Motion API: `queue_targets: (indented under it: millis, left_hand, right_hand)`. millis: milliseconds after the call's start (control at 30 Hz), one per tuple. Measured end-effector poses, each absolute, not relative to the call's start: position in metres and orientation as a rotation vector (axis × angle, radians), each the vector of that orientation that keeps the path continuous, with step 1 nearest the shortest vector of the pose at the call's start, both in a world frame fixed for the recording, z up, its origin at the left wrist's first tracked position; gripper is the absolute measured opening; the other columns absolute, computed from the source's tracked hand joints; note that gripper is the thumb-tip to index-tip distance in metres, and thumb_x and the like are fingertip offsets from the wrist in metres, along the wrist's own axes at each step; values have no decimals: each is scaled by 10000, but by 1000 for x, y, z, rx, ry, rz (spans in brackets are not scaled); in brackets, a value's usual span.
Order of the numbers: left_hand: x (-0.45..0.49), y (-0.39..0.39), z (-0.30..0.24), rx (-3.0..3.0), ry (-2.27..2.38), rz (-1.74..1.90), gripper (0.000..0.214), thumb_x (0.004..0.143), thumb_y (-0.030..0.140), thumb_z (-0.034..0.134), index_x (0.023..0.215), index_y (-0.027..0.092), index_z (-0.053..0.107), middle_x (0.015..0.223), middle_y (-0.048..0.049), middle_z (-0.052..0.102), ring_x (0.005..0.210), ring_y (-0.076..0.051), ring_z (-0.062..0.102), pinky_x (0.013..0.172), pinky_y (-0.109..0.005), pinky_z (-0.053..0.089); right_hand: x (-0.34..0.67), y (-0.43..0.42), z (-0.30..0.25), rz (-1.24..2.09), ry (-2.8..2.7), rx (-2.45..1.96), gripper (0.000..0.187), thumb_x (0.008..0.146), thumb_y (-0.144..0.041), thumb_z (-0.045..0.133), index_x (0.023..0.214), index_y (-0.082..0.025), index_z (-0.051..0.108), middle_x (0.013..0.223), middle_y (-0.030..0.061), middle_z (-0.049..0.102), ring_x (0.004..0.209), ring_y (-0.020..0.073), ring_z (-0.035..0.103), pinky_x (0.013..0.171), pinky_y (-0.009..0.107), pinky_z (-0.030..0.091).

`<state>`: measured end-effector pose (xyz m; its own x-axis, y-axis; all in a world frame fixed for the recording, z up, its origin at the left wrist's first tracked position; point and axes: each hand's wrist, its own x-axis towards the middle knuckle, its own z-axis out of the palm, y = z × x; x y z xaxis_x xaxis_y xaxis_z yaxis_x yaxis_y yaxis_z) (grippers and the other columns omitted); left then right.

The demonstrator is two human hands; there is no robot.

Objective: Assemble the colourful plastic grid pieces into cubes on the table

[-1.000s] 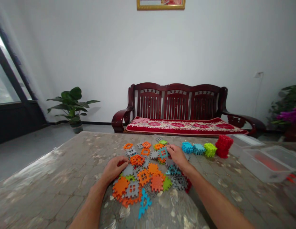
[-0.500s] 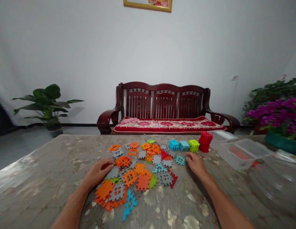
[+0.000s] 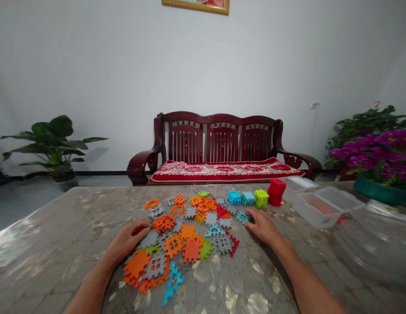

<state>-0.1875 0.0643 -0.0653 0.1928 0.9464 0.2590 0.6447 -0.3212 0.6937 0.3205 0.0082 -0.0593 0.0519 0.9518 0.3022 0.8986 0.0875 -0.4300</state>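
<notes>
A heap of flat interlocking plastic tiles, orange, grey, blue, green and red, lies on the marbled table. My left hand rests palm down on the heap's left side, fingers curled over grey and orange tiles. My right hand lies at the heap's right edge, fingertips touching a blue tile, fingers loosely bent. Behind it stand built cubes: two blue cubes, a green cube and a taller red block.
Clear plastic boxes and lids sit on the table at the right. A pot of purple flowers stands far right. Beyond the table are a dark wooden bench with a red cushion and a leafy plant.
My right hand slid from the middle of the heap out to its right edge, beside the blue tile. The left hand stayed put. My view swung to the right.
</notes>
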Motion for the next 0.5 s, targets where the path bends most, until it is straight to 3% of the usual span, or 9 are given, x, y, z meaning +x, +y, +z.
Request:
queue_targets:
  millis: [200,500]
  left_hand:
    - [-186,63,-62,2043,1501,922,461,767,640,599,861,226,779,1019,-77,792,980,-279,720,924,-381,570]
    - [-186,61,-62,2012,1512,928,424,770,619,612,856,237,777,1055,-67,787,1025,-290,705,948,-388,557]
  right_hand:
    - [323,13,-46,100,-1593,-1798,454,781,-328,674,1212,-184,680,1146,107,753,956,243,716,888,357,541]
    - [335,52,-14,-224,-1450,-2063,415,857,-399,639,1210,-185,683,1103,133,752,1018,272,695,854,334,500]
